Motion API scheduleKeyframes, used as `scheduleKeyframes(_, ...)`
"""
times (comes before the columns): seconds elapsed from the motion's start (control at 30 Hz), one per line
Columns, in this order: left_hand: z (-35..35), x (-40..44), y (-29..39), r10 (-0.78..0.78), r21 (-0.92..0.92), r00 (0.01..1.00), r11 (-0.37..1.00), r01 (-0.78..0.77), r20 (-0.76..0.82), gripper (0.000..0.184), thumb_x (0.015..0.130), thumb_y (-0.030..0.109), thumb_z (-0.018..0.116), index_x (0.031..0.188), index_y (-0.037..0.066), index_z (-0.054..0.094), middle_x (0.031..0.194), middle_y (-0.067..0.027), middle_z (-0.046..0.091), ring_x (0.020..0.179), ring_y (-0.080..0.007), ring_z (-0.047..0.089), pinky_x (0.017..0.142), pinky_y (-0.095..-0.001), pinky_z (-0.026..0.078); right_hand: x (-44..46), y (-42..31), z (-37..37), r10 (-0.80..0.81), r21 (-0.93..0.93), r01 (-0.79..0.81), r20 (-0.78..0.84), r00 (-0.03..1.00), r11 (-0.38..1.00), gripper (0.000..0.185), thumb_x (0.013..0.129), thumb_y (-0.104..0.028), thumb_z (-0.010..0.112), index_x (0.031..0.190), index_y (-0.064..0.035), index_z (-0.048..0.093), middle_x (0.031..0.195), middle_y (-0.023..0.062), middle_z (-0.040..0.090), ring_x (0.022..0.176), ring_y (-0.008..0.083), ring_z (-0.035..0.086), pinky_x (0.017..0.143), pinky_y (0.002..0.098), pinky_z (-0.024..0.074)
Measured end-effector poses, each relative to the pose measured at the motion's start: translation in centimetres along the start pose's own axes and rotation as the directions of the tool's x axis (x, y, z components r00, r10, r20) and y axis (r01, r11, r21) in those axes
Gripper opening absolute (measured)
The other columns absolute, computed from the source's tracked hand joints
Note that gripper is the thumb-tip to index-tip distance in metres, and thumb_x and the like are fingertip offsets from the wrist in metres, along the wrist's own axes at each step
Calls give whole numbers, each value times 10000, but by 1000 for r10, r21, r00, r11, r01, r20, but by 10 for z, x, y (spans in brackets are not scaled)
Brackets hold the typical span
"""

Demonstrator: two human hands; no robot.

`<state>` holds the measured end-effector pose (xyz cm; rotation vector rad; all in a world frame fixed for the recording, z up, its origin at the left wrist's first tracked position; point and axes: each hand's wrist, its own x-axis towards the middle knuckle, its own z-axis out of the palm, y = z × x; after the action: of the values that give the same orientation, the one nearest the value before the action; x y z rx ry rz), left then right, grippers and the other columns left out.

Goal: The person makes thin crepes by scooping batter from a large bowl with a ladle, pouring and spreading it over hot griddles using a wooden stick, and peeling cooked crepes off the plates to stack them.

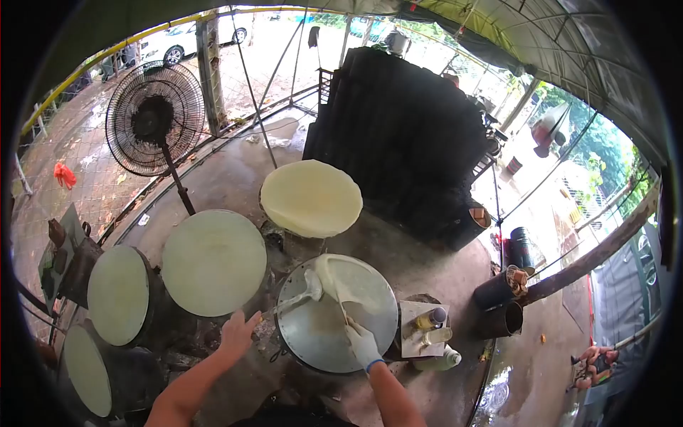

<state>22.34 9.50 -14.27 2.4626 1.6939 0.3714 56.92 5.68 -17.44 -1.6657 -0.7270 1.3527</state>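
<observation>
My right hand [364, 346], in a white glove, is closed around a thin spreading stick [343, 307]. The stick reaches into pale batter [334, 274], which forms a curved band over the far part of a round metal griddle [306, 341]. On the griddle's left side rests a ladle [313, 286] coated in batter, its handle pointing left over the rim. My left hand [240, 333] is bare, fingers spread, just left of the griddle and near the ladle's handle end, apart from it.
Pale round sheets cover other griddles: one ahead [311, 199], one left [213, 263], others [117, 295] farther left. Several bottles [430, 320] stand by a small board [413, 313] at right. A standing fan [153, 119], dark covered stack [395, 135] and wood-filled drums [494, 288] stand beyond.
</observation>
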Motion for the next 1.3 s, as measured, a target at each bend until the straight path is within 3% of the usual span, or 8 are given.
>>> scheduleKeyframes(0.23, -9, -40, 0, -83, -56, 997, 995, 83, 6, 524, 713, 30, 614, 1211, 188, 588, 859, -121, 455, 776, -317, 537, 609, -438, 446, 4, 16, -35, -125, 105, 166, -320, 939, 980, 360, 917, -182, 584, 1255, -59, 596, 706, -44, 547, 598, 38, 469, 504, 191, 371)
scheduleKeyframes(0.27, -9, -40, 4, -93, -48, 996, 995, 93, 2, 511, 719, 31, 610, 1206, 183, 591, 856, -120, 454, 772, -317, 539, 608, -434, 448, 14, 17, -29, -355, -292, 297, -174, 918, 909, 376, 909, -183, 599, 1266, -65, 588, 700, -45, 548, 581, 41, 449, 507, 202, 378)
scheduleKeyframes(0.53, -21, -79, 23, -227, -79, 974, 971, 226, 0, 473, 730, 30, 609, 1187, 151, 611, 882, -126, 466, 750, -313, 557, 617, -401, 474, 17, 6, -66, 72, -128, -69, 20, 997, 989, 375, 890, -155, 623, 1251, -54, 600, 800, -20, 617, 581, 39, 482, 521, 197, 417)
scheduleKeyframes(0.63, 3, -96, 28, -272, -234, 957, 941, 243, -98, 451, 723, 33, 629, 1167, 110, 614, 901, -134, 470, 754, -319, 553, 633, -404, 479, 66, 39, -55, -393, -326, 375, 10, 919, 868, 350, 879, -146, 635, 1217, -52, 626, 804, -12, 626, 605, 39, 495, 544, 190, 423)
scheduleKeyframes(0.83, -2, -80, 76, -288, -503, 916, 856, 117, -278, 301, 793, 43, 632, 1092, 11, 604, 735, -122, 501, 623, -292, 530, 590, -379, 454, 39, -16, -75, 140, -293, -75, 208, 968, 953, 337, 897, -177, 603, 1203, -39, 630, 931, 79, 687, 793, 147, 613, 706, 240, 486)
scheduleKeyframes(1.0, 26, -84, 106, -636, -818, 770, 412, 401, 57, 144, 887, 111, 592, 983, 12, 548, 642, -38, 483, 553, -129, 500, 512, -301, 427, 108, 2, -80, -422, -263, 536, 386, 820, 802, 367, 887, -196, 626, 1242, -106, 618, 835, 27, 650, 575, 63, 510, 514, 224, 432)
scheduleKeyframes(1.1, 11, -79, 136, -692, -892, 668, 77, 445, 274, 101, 912, 112, 559, 936, 41, 491, 621, 7, 459, 493, -79, 456, 437, -257, 381, 66, -41, -59, 240, -461, 11, 480, 844, 887, 374, 874, -222, 639, 1235, -125, 627, 815, 28, 651, 573, 79, 525, 504, 234, 433)
scheduleKeyframes(1.3, -1, -103, 170, -740, -888, 585, -35, 459, 332, 93, 906, 95, 549, 933, 64, 465, 598, 21, 432, 448, -64, 421, 392, -250, 337, 84, -45, -83, 109, -311, 41, 451, 886, 949, 340, 869, -219, 638, 1200, -142, 645, 661, -37, 535, 484, 40, 406, 429, 190, 321)
